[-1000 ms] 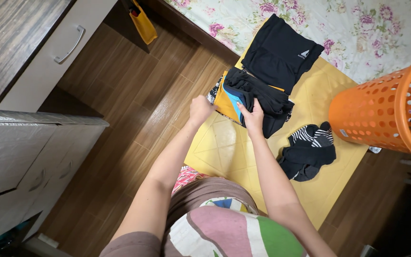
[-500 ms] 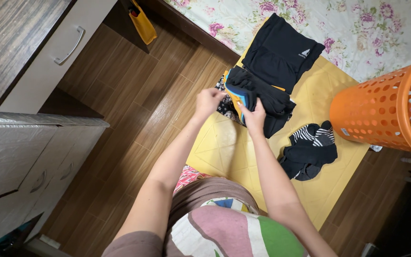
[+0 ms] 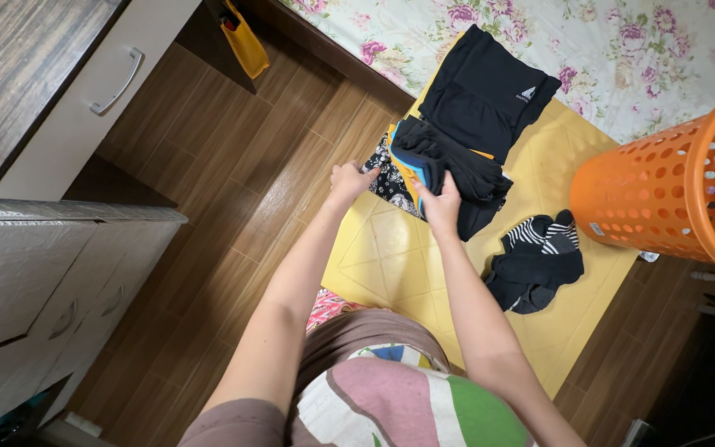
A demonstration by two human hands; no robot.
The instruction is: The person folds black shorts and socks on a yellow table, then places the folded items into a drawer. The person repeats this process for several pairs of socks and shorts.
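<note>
A stack of folded clothes (image 3: pixel 444 161) lies on a yellow mat (image 3: pixel 391 257): black garments on top, orange and blue layers under them, a black-and-white patterned piece (image 3: pixel 384 178) at the bottom. My right hand (image 3: pixel 440 203) grips the near edge of the stack and tilts the upper layers up. My left hand (image 3: pixel 347 180) pinches the left edge of the patterned piece. A folded black garment (image 3: pixel 486 91) lies just beyond the stack, partly on the bed.
An orange perforated laundry basket (image 3: pixel 680 186) stands on the right. Black and striped socks (image 3: pixel 535 265) lie on the mat near it. A floral bedsheet (image 3: pixel 622 50) runs along the top. White drawers (image 3: pixel 97 91) and a cabinet stand on the left over wooden floor.
My right hand has tilted the upper layers of the stack up, uncovering the patterned piece. My left hand rose, then came down onto that piece's edge.
</note>
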